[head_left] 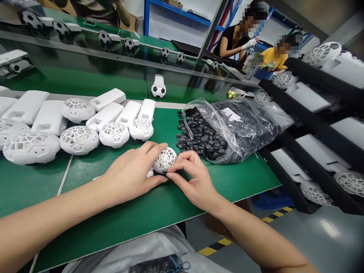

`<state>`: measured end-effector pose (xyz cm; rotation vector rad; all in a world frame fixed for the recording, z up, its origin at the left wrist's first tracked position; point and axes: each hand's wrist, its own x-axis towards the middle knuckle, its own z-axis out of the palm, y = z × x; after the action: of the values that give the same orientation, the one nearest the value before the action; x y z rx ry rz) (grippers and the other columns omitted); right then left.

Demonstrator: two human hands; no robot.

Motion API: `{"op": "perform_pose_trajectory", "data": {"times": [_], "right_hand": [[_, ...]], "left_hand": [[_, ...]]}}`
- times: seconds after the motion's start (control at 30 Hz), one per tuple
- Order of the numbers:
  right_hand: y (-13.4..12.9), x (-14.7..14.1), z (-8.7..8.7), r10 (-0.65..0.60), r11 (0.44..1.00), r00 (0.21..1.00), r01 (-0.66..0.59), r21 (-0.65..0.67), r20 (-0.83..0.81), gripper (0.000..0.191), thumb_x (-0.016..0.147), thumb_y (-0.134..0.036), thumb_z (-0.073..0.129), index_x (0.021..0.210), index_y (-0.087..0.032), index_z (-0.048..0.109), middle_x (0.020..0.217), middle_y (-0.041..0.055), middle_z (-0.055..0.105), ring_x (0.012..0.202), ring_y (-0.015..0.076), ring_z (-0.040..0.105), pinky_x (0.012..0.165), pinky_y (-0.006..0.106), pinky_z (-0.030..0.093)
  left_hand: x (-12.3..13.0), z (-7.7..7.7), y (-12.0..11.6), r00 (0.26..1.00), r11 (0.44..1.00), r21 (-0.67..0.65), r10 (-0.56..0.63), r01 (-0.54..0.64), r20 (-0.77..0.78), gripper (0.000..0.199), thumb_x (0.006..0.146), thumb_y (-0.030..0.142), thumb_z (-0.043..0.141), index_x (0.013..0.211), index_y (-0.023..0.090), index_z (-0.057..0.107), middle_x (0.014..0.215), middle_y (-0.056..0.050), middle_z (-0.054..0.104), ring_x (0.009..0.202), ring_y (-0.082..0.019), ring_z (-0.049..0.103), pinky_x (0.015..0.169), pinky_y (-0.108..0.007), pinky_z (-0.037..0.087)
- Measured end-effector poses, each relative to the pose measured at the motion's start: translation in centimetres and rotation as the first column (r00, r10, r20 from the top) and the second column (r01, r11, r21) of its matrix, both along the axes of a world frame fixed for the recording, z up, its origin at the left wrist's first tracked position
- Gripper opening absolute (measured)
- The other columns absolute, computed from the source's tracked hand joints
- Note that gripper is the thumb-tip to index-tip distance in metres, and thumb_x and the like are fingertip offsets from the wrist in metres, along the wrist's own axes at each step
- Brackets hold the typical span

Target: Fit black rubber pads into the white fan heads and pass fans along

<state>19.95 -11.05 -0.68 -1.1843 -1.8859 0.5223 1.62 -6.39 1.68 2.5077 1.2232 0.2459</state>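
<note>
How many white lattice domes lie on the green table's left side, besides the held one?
6: a dome cut by the left edge, one beside it, one at the back, another just in front, then two further right, beyond the left hand. More may be hidden.

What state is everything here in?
White lattice ball: held, lattice showing.
Left hand: closed around the ball.
Right hand: fingertips at the ball's edge.
Clear plastic bag: open, lying down.
Black pieces: loose, partly outside the bag.
Tabletop white units: lying, without black patches.
Soccer-ball unit beyond: bears black patches.

Green tabletop (246, 177): white lattice-headed housings (79, 139), loose black pieces (207, 139), clear bag (253, 126).
</note>
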Motion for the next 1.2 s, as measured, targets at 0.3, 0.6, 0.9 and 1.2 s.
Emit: {"op": "perform_pose_trajectory", "data": {"times": [0.3,0.6,0.9,1.2], "right_hand": [[0.6,0.2,-1.1,-0.056,0.968,0.981,0.008,-0.252,-0.184,0.018,0.074,-0.022,0.067,0.080,-0.021,0.051,0.119,0.0073,0.045,0.109,0.0197,0.048,0.087,0.034,0.044],[2.2,1.6,-0.1,0.029,0.958,0.994,-0.057,-0.280,-0.103,0.016,0.077,-0.024,0.064,0.082,-0.020,0.050,0.111,0.0058,0.057,0.095,0.0170,0.055,0.072,0.028,0.046],[8.3,4.2,0.2,-0.103,0.982,0.817,0.174,-0.072,0.567,0.010,0.080,-0.023,0.063,0.088,-0.020,0.068,0.089,0.0068,0.062,0.090,0.0223,0.052,0.077,0.035,0.043],[6.0,4.1,0.2,-0.138,0.990,0.679,0.089,0.106,0.721,0.011,0.087,-0.019,0.053,0.090,-0.016,0.063,0.084,0.0086,0.064,0.080,0.0210,0.057,0.071,0.033,0.036]], "left_hand": [[0.2,0.4,0.6,0.994,0.998,-0.057,-0.008,0.014,0.105,0.050,0.076,0.039,0.058,0.123,0.024,0.044,0.113,-0.005,0.055,0.092,-0.024,0.060,0.070,-0.034,0.048],[0.4,0.4,0.3,0.999,1.000,0.013,-0.004,0.003,0.050,0.045,0.078,0.037,0.054,0.120,0.026,0.045,0.111,-0.004,0.055,0.086,-0.024,0.061,0.066,-0.033,0.047],[0.0,-0.1,0.1,1.000,0.996,0.080,-0.024,0.025,-0.005,0.050,0.077,0.027,0.048,0.126,0.026,0.042,0.119,-0.003,0.055,0.094,-0.024,0.060,0.074,-0.034,0.046],[-0.2,-0.5,-0.5,0.996,0.993,0.080,-0.084,0.083,0.012,0.053,0.079,0.022,0.047,0.131,0.026,0.037,0.127,-0.003,0.052,0.101,-0.024,0.056,0.081,-0.036,0.044]]}}
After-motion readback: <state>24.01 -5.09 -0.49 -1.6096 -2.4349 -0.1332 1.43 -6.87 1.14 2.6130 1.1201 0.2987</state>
